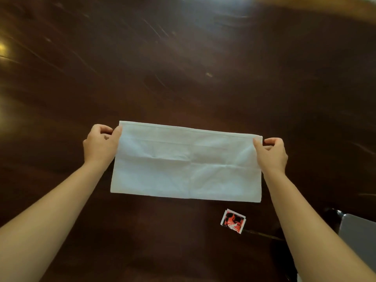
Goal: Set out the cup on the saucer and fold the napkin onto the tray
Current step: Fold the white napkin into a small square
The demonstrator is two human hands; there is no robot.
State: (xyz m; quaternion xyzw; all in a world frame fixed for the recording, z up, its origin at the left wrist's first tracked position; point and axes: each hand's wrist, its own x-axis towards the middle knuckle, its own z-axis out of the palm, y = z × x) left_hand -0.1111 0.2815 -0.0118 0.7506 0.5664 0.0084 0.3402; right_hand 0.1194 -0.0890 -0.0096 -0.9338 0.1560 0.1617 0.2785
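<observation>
A white napkin [187,161], folded into a wide rectangle with creases across it, is stretched out above the dark wooden table [183,68]. My left hand [100,144] pinches its upper left corner between thumb and fingers. My right hand [271,152] pinches the upper right corner the same way. The napkin's lower edge hangs free toward me. No cup, saucer or tray is in view.
A small red and white packet [233,221] lies on the table below the napkin's right end. A grey object [358,237] with a dark rim sits at the right edge, partly behind my right forearm. The far table is blurred.
</observation>
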